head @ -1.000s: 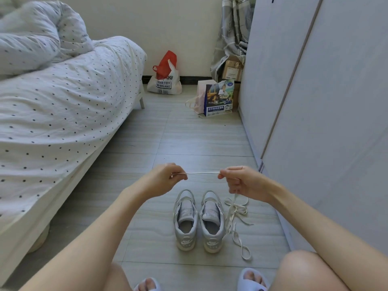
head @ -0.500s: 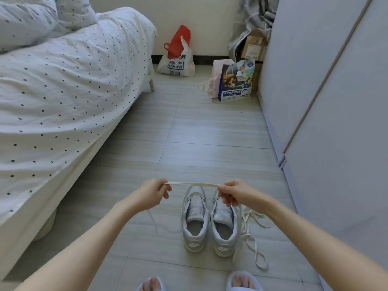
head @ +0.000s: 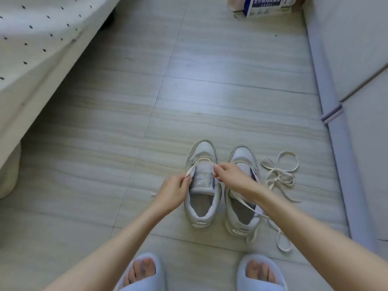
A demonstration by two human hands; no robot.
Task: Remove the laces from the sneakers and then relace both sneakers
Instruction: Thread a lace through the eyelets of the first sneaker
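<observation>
Grip: left hand [head: 174, 191] and right hand [head: 232, 178] each pinch the cream shoelace [head: 201, 161], draped across the left sneaker [head: 202, 183] near its toe.
Advice: even both ends before threading the lowest eyelets.
Change: lace, earlier stretched in the air, lowered onto shoe.
Spare lace [head: 280, 172] beside the right sneaker [head: 243, 198].

A printed paper bag [head: 270, 6] stood on the floor at the top edge of the frame, carrying a dark blue band with a line of white Chinese characters, too blurred to be read with any confidence; smaller print beneath it was illegible. A faint emblem showed on the tongue of the left sneaker [head: 202, 181], but it could not be made out.
</observation>
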